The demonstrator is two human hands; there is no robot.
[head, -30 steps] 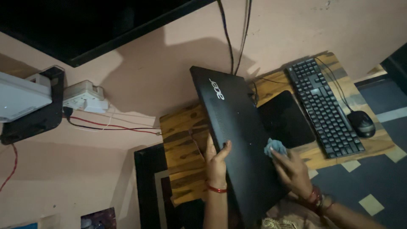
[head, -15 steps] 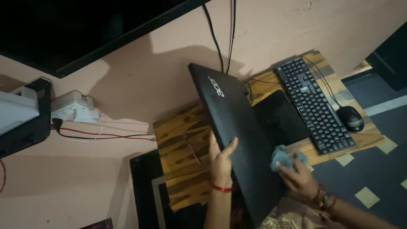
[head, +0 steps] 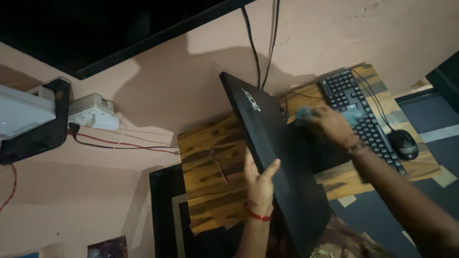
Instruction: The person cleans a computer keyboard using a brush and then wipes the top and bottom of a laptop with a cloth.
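Propping a black laptop (head: 277, 157) up on edge over the wooden desk (head: 210, 167), left hand (head: 259, 184) gripping its lower side. Right hand (head: 332, 125) clenched on a blue cloth (head: 303, 112) just past the lid, beside keyboard (head: 361, 119) and mouse (head: 404, 144).

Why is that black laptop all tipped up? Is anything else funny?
The closed black laptop stands tilted on edge over the wooden table, propped by the left hand. The right hand presses a small blue cloth beside it. Nothing looks spilled or broken.
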